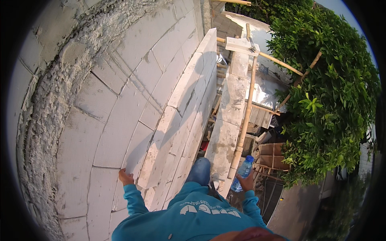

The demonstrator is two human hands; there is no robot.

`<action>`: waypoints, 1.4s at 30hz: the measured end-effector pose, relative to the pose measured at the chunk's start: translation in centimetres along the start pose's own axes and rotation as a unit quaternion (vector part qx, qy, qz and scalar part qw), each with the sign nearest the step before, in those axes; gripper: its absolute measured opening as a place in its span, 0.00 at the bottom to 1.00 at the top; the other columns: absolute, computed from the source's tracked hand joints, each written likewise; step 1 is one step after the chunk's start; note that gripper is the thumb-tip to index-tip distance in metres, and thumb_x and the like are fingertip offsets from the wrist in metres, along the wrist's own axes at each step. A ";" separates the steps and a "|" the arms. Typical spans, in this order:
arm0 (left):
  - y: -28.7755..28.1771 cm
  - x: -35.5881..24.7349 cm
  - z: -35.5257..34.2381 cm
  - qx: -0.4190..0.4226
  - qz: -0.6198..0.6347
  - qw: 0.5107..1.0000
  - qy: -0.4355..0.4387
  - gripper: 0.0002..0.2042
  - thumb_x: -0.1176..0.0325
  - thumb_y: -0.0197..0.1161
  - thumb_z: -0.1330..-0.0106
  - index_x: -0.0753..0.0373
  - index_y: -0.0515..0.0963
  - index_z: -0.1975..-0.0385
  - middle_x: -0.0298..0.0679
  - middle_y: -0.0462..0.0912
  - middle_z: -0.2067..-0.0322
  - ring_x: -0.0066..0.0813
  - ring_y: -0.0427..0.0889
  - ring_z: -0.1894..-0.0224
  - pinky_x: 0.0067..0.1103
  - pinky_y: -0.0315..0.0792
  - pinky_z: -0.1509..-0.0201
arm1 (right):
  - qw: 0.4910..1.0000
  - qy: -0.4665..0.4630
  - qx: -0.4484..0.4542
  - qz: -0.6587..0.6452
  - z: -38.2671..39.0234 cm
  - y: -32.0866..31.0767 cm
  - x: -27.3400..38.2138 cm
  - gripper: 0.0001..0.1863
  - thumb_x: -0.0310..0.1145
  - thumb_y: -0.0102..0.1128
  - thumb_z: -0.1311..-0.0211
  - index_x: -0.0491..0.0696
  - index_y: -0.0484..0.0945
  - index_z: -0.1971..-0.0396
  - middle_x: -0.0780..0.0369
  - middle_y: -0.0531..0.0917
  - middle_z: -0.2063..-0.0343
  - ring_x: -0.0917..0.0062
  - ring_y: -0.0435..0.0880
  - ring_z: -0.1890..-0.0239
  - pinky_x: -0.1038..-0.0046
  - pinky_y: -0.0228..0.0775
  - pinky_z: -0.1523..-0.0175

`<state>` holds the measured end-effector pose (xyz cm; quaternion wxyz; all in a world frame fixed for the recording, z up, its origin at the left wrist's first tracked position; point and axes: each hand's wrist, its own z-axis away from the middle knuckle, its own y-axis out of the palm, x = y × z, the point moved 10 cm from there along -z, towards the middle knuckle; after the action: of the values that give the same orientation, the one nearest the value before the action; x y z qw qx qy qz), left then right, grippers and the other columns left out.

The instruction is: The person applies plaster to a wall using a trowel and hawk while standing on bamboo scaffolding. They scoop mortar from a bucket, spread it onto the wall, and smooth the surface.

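My left hand (126,177) rests against the wall of pale lightweight blocks (110,138); its fingers are slightly bent and apart, with nothing seen in them. In my right hand (248,183) is a clear plastic water bottle (244,165) with a blue cap, held upright out to my right side. Between the two arms, a low course of pale blocks (163,130) runs forward beside the wall. My bent knee (199,170) in blue jeans shows next to it.
A worn plank walkway (227,124) stretches ahead, edged by a bamboo pole (246,116) tied into a scaffold. A pale block (242,46) lies at the crossing poles. Leafy branches (329,92) crowd the right. Far below are wooden frames (273,156) and ground (293,205).
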<state>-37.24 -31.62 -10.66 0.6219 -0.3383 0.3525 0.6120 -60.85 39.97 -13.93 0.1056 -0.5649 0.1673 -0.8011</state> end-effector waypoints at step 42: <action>32.3 16.2 2.4 0.016 -0.571 0.808 -0.146 0.19 0.60 0.57 0.35 0.62 0.69 0.47 0.43 0.75 0.51 0.42 0.75 0.49 0.39 0.69 0.50 | 0.915 0.312 -0.019 0.255 -50.1 -0.2 -3.8 0.64 0.55 0.75 0.61 0.42 0.43 0.30 0.44 0.59 0.35 0.50 0.65 0.36 0.56 0.62 0.35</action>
<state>-69.41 -20.42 -22.91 0.9088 -0.3749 0.0105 0.1829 -106.68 48.99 -32.43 0.2381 -0.2263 0.3450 -0.8793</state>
